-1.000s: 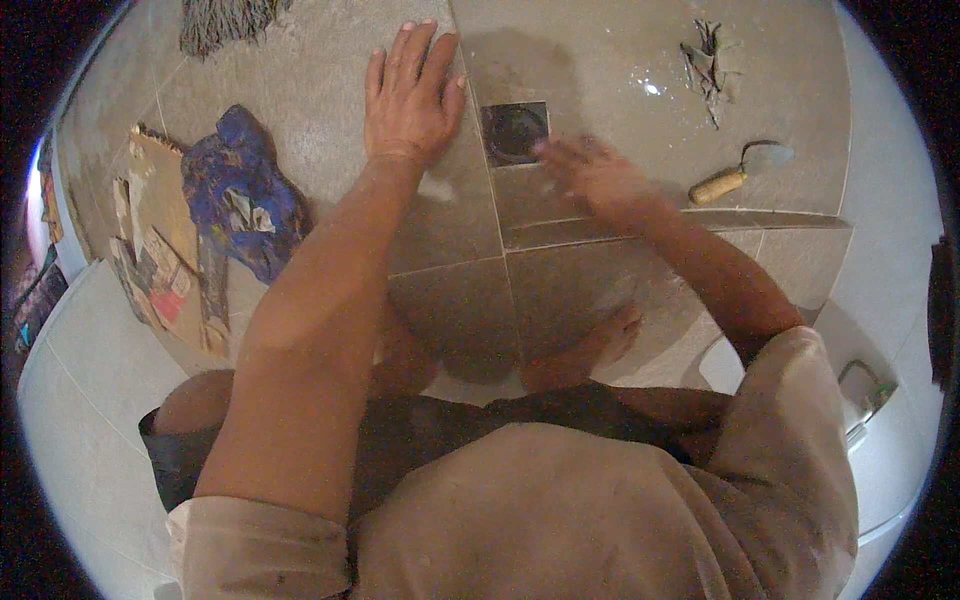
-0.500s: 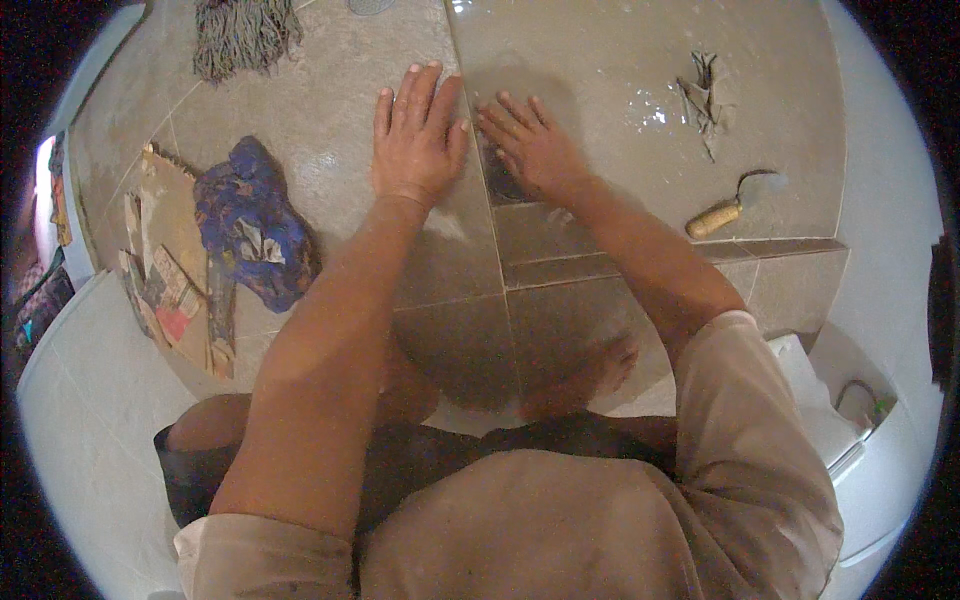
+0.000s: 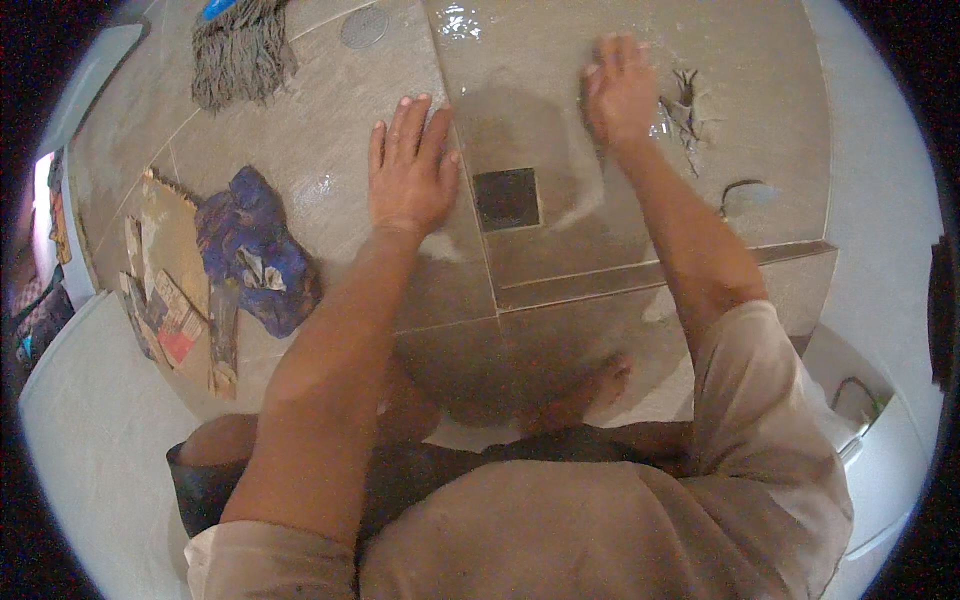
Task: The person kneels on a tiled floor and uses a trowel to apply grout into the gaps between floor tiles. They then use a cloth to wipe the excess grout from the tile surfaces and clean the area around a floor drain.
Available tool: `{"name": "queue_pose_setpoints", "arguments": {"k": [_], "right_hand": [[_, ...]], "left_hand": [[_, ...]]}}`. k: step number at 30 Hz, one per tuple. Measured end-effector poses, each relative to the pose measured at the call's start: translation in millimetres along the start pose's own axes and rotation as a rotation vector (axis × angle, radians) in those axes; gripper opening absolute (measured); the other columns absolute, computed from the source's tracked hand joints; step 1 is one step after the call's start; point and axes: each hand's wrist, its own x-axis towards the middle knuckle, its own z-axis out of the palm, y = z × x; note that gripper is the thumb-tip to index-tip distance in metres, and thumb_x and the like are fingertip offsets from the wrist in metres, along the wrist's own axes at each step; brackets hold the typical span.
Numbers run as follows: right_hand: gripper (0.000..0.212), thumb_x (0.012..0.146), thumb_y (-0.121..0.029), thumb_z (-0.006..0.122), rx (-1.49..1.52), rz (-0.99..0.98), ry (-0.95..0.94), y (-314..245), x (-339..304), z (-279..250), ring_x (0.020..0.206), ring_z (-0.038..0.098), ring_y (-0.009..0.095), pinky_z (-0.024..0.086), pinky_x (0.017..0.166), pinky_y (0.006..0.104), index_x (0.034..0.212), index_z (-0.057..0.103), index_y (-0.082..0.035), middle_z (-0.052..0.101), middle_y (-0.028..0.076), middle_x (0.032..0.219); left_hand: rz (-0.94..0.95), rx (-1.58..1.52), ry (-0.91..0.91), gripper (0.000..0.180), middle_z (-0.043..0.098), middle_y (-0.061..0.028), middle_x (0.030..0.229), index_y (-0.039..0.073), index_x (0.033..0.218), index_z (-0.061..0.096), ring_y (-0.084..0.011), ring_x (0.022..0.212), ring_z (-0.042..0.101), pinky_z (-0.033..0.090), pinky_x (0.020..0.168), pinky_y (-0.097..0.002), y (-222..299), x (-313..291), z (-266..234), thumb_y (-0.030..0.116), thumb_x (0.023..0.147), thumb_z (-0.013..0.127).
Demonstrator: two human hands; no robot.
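Observation:
My left hand [image 3: 410,165] lies palm down on the tiled floor [image 3: 345,110], fingers stretched out and holding nothing. Farther forward on the wet tiles, my right hand [image 3: 620,92] is palm down with its fingers extended and somewhat blurred; nothing shows in its grip. Between the two hands, nearer to me, is a dark square floor drain [image 3: 507,198]. A crumpled grey rag [image 3: 684,115] lies just right of my right hand. The trowel [image 3: 752,192] rests behind my right forearm, which hides its handle.
A grey string mop [image 3: 243,58] with a blue head sits at the far left, beside a round drain cover [image 3: 364,27]. A stained blue cloth [image 3: 255,235] and broken board pieces [image 3: 170,280] lie left of my arm. A low tiled ledge [image 3: 580,287] crosses in front of me.
My right hand has moved forward and right, from beside the drain toward the rag, uncovering the drain. The left hand stays on the tiles. The view has shifted slightly.

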Motion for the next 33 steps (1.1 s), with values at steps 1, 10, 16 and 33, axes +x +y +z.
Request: {"name": "queue_pose_setpoints", "arguments": {"k": [1, 10, 16, 33], "right_hand": [[0.054, 0.103, -0.027, 0.054, 0.091, -0.139, -0.077, -3.7, -22.4, 0.0, 0.147, 0.042, 0.041, 0.031, 0.123, 0.0562, 0.154, 0.048, -0.012, 0.048, 0.023, 0.156], [0.049, 0.105, -0.035, 0.05, 0.256, 0.193, -0.383, 65.4, -61.6, -24.2, 0.134, 0.054, 0.043, 0.041, 0.114, 0.0514, 0.145, 0.058, -0.007, 0.056, 0.022, 0.148], [0.048, 0.104, -0.046, 0.056, 0.513, 0.289, -0.821, 133.8, 72.3, -210.6, 0.107, 0.071, 0.027, 0.055, 0.097, 0.0406, 0.12, 0.074, -0.005, 0.077, 0.012, 0.115], [0.035, 0.092, -0.026, 0.071, 0.162, 0.654, -0.588, 277.6, -61.0, -334.6, 0.104, 0.073, 0.03, 0.057, 0.084, 0.0457, 0.124, 0.069, -0.012, 0.076, 0.015, 0.102]], "left_hand": [[-0.001, 0.002, -0.009, 0.056, 0.039, -0.0054, 0.164, 0.023, 0.151, 0.05, -0.026, 0.156, 0.03, 0.02, 0.128, -0.0547, 2.4, 1.6, -1.2, 0.032, 0.098, 0.062], [0.043, -0.056, 0.008, 0.054, 0.038, -0.0078, 0.166, 0.021, 0.153, 0.049, -0.0285, 0.157, 0.029, 0.02, 0.127, -0.0552, 16.1, 7.8, 1.5, 0.031, 0.101, 0.057], [0.064, 0.038, 0.024, 0.059, 0.037, -0.0076, 0.165, 0.022, 0.155, 0.045, -0.027, 0.157, 0.027, 0.017, 0.129, -0.054, -0.5, -3.0, 5.6, 0.032, 0.099, 0.061], [0.181, 0.425, -0.479, 0.034, 0.074, -0.0279, 0.103, -0.002, 0.103, 0.075, -0.0435, 0.097, 0.072, 0.055, 0.087, -0.0509, -136.0, 148.7, -205.0, 0.027, 0.088, 0.065]]}}
